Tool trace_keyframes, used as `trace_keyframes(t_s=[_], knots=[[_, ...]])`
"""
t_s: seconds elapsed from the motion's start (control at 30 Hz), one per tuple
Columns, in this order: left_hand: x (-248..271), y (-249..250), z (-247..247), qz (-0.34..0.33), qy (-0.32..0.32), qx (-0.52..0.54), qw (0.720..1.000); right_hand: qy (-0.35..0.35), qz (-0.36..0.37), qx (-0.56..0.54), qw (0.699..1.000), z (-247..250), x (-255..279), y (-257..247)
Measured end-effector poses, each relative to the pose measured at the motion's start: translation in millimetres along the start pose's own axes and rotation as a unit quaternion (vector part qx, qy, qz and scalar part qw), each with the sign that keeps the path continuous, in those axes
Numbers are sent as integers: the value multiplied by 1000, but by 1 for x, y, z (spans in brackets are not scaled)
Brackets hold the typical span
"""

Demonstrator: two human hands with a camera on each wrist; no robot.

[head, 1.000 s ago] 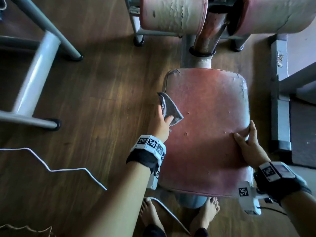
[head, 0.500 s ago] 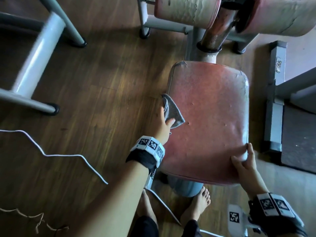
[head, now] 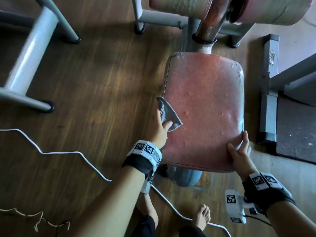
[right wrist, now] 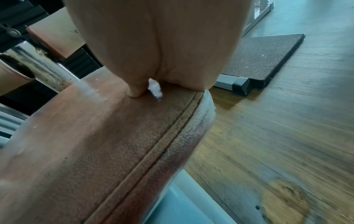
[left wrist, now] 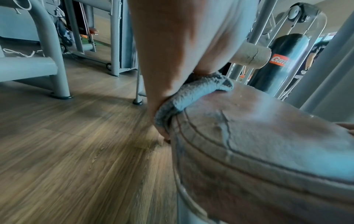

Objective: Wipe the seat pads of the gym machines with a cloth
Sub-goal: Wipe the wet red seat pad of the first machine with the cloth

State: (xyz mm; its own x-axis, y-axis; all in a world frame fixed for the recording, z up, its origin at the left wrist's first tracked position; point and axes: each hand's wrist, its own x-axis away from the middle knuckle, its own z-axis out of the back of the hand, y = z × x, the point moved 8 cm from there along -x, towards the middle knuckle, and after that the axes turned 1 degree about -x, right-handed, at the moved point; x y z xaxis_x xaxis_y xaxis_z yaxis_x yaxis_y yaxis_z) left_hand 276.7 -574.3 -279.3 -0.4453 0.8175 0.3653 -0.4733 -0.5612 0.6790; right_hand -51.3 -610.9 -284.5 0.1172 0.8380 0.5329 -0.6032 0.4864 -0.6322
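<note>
- The left hand [head: 160, 129] grips a folded grey terry cloth [head: 168, 115], with the thumb on top and the fingers curled down the side.
- The cloth drapes over the left edge of the worn red leather seat pad [head: 203, 108].
- The right hand [head: 241, 153] rests with fairly straight fingers on the pad's near right corner, holding nothing.

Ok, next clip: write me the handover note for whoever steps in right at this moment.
Left hand grips the grey cloth, pressing it over the left edge of the seat pad.
Right hand rests on the pad's near right corner, bracing it.
Done: wiping is under way at the left edge; how much is clean cannot be told.
Left: likely the rest of the pad's top.
</note>
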Motion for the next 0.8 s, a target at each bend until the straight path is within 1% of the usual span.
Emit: trace_keyframes(t_s=[0.1,0.2,0.23,0.3,0.37,0.43,0.47,0.5,0.57,0.6,0.7,0.77,0.8], knots=[[14,-15,-5,-1,13,15,1000,-9,-6,-10,1000,-1,3,-3],[44,-23,-8,-13,36,34,999,-12,5,-25,1000,-1,3,-6],[51,-25,-9,-4,29,46,999,-14,7,-28,999,-1,3,-5],[47,-29,-9,5,42,30,999,-19,10,-30,999,-2,1,-3],[30,-34,-13,19,13,23,999,-19,15,-21,1000,-2,-1,1],[16,-36,-21,42,-37,68,996,-20,17,-27,999,-2,-3,4],[14,-31,-21,42,-50,89,994,-21,19,-32,999,-2,-3,4],[15,-29,-22,41,-45,97,993,-24,20,-35,999,-3,-4,5],[28,-26,-19,36,-24,117,992,-30,19,-34,999,-3,-3,5],[37,-28,-20,46,-15,122,991,-33,25,-32,999,-3,-2,4],[75,-34,-22,51,8,85,995,-34,46,-22,998,0,0,0],[89,-32,-22,44,7,94,995,-41,49,-36,997,0,1,1],[87,-33,-23,53,-1,101,993,-47,47,-38,997,0,1,4]])
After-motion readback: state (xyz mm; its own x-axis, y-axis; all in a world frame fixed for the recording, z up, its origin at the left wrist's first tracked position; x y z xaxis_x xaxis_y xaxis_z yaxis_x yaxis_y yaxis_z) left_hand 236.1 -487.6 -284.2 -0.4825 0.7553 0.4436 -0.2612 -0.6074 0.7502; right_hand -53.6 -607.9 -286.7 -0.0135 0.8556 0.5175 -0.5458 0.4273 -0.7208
